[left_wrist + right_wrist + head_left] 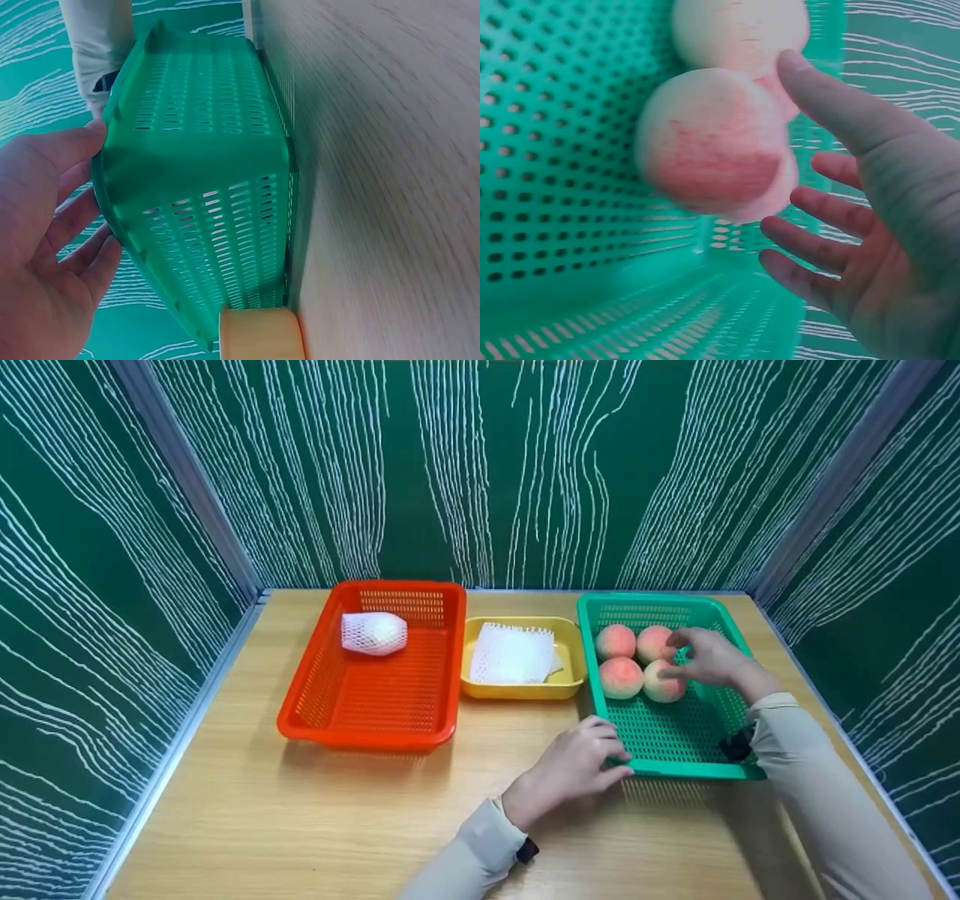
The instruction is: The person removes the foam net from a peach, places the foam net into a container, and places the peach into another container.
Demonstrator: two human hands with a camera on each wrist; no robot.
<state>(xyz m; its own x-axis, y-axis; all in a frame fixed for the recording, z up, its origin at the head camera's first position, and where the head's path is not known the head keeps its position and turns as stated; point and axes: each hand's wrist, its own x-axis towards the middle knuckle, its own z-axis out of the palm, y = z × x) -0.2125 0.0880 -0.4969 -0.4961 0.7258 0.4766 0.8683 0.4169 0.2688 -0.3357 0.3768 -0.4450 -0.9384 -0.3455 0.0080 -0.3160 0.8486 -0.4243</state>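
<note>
Head view: we record four peaches [621, 678] grouped two by two in a green basket [660, 735], toward its far left part; the basket stands on a wooden table [300, 825]. Our right hand [709, 656] reaches in from the right, over the two right-hand peaches. Its grip is wide, thumb and fingers spread apart. In the right wrist view the thumb tip overlaps the edge of one peach; we cannot tell whether it touches.

Our left hand [577, 761] is at the near left corner of the same basket. Its grip is narrow, with bent fingers and thumb holding the rim; the left wrist view shows them at the rim, seen from outside the basket wall.

To the left of the green basket we note a yellow tray [570, 660] bearing white mesh sleeves [512, 654], which lie flat. Left of the tray stands a red basket [390, 690]. In its far left part lies a pale round item [385, 633] inside a white mesh sleeve. Green panels [525, 472] with wavy white lines stand behind the table and at both sides. Both our sleeves [806, 765] are light-coloured.
</note>
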